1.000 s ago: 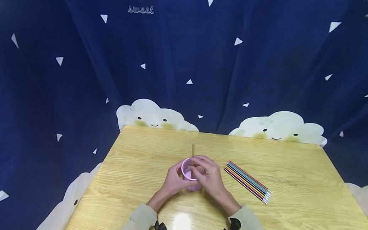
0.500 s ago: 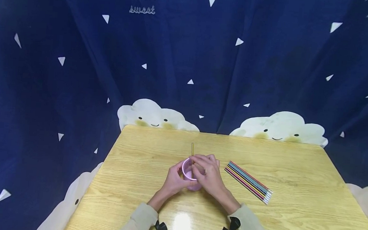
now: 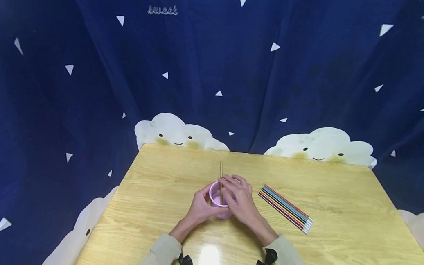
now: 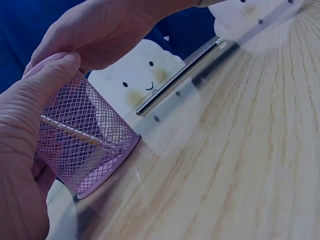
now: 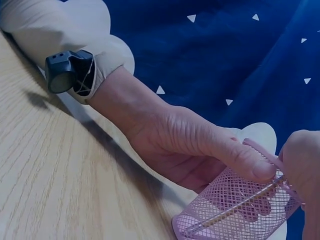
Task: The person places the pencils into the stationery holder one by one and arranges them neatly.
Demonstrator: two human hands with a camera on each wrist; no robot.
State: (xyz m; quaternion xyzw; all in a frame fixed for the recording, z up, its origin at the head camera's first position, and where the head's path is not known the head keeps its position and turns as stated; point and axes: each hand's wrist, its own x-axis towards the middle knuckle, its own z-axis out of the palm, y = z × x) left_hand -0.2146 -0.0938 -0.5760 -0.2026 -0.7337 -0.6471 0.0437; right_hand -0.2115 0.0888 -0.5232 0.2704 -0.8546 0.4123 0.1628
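Observation:
In the head view my left hand (image 3: pixel 200 207) grips a pink mesh pencil cup (image 3: pixel 223 213) standing on the table, its thumb over the rim in the left wrist view. A yellow-gold pencil (image 3: pixel 221 169) stands in the cup, leaning, its upper end above the rim. At the mouth of the cup, my right hand (image 3: pixel 243 202) holds the pencil between bent fingers and thumb; the exact contact is partly hidden. The right wrist view shows the pencil (image 5: pixel 232 207) through the mesh, its lower end near the cup's base, beside the cropped right hand (image 5: pixel 302 160).
To the right of the hands, several coloured pencils (image 3: pixel 285 209) lie side by side in a slanted row on the wooden table (image 3: pixel 353 224). A dark blue curtain (image 3: pixel 209 58) with white clouds and triangles hangs behind the table.
The pencil's upper end has shifted slightly up and left, and the right hand's fingers have moved a little upward. My left hand and the cup stay in place.

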